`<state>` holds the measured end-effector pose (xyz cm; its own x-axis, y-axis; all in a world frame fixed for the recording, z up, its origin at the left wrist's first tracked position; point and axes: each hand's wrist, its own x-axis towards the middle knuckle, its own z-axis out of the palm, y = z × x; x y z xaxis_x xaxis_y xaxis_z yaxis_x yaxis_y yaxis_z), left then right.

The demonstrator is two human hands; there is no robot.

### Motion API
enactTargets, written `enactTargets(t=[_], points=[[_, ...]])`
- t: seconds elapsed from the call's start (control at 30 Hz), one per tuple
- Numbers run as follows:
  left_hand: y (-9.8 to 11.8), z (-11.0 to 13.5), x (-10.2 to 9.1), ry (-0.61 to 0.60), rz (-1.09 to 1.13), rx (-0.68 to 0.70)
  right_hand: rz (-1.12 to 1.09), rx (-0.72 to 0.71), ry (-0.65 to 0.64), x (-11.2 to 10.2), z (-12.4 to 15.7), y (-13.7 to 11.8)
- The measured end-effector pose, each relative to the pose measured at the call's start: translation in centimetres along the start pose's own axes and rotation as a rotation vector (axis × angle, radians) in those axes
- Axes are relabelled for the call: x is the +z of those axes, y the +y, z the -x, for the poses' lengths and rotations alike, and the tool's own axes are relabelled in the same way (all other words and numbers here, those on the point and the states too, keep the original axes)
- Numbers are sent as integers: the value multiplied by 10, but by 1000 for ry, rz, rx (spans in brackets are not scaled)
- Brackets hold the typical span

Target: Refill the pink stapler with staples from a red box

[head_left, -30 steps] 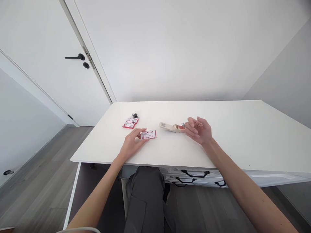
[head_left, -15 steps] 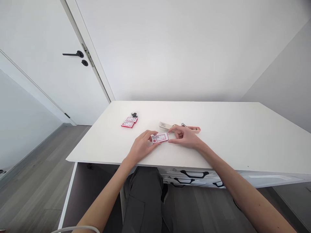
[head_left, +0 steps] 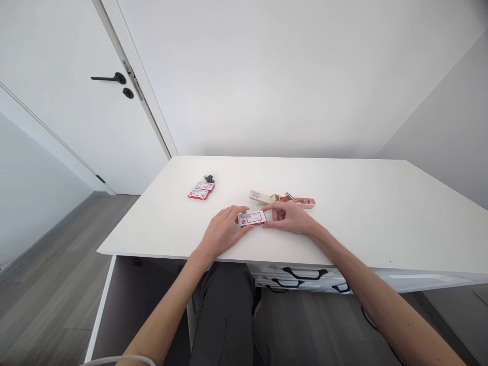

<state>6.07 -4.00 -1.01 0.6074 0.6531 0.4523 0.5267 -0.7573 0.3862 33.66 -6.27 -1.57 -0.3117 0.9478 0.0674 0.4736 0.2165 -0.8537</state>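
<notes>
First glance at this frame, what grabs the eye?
Both hands meet near the front edge of the white table: the left hand and right hand pinch a small red-and-white box between them. Just behind lies a beige stapler, opened out flat, with a pink part at its right end. Further left sit two more red-and-white boxes with a black binder clip beside them.

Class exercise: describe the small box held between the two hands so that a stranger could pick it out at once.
On the white table, look near the front edge, just before the opened stapler. The red-and-white box there is gripped by the left hand and right hand; two similar boxes lie untouched farther left.
</notes>
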Motion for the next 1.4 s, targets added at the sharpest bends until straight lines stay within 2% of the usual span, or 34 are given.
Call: enactTargets(t=[0.57, 0.8, 1.0, 1.17, 1.4], points=[[-2, 3, -3, 9, 32, -97, -100, 15, 58, -4, 1, 0], [0, 4, -3, 33, 2, -81, -120, 28, 73, -5, 1, 3], [2, 5, -5, 126, 17, -41, -123, 30, 48, -2, 1, 4], [6, 5, -8, 219, 131, -20, 9, -14, 23, 5, 2, 1], [3, 2, -8, 173, 425, -125, 170, -95, 42, 15, -2, -4]])
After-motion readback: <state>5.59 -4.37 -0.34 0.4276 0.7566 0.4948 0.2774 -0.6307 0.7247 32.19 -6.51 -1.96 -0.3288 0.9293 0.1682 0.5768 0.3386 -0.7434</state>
